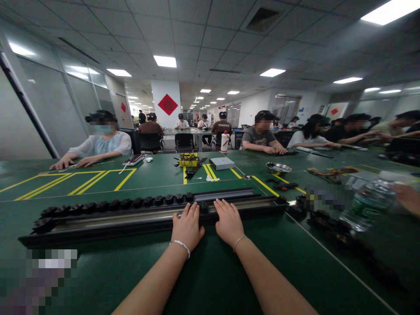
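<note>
A long black channel-shaped rail [114,224] with a shiny metal inside lies across the green table in front of me. My left hand [186,224] rests on it right of its middle, fingers stretched out. Close beside, my right hand [229,224] lies on the same rail, its fingers also extended. Between the two hands a small black piece [204,207] sits in the channel; its kind is not clear. Behind the rail stands a row of several round black parts [126,203], next to a second dark strip [226,193].
More black parts [344,236] run along the right, by a water bottle [369,203] and another person's hand [407,197]. Farther back are a metal bowl [278,168], a grey box [222,163], a yellow object with cables [188,160] and a white flask [225,142]. People sit across the table.
</note>
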`<state>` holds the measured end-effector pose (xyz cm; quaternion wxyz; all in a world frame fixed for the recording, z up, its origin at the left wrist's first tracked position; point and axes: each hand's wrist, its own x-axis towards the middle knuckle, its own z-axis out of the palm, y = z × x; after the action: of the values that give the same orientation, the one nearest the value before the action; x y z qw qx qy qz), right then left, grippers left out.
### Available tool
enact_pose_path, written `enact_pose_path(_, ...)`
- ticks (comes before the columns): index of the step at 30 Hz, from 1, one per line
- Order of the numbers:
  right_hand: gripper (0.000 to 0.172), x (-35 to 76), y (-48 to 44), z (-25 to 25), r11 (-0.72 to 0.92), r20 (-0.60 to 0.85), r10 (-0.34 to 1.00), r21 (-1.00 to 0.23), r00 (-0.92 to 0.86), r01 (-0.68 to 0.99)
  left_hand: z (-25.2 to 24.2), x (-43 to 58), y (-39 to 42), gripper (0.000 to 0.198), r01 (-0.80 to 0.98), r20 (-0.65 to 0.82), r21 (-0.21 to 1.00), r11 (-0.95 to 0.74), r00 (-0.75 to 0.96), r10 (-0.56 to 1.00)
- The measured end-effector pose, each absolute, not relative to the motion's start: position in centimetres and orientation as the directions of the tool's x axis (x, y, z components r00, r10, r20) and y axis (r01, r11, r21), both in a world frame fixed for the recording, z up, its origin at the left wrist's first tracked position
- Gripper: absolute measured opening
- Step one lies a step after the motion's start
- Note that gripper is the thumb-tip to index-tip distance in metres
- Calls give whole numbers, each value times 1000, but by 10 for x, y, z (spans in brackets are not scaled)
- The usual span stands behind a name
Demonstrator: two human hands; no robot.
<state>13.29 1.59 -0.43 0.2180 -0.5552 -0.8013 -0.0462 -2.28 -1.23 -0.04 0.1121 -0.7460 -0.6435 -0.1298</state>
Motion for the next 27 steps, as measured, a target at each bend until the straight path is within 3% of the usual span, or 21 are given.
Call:
enact_pose_path(18, 66, 134, 18, -8, 395, 435, 853, -173, -290, 903, 0, -19, -9, 66, 989, 290, 0, -147, 141, 947)
enact_pose_path(27, 65, 133, 17, -6, 393, 433, 855, -179, -287, 902, -3, -19, -8, 62, 983, 345, -3, -184, 174, 922)
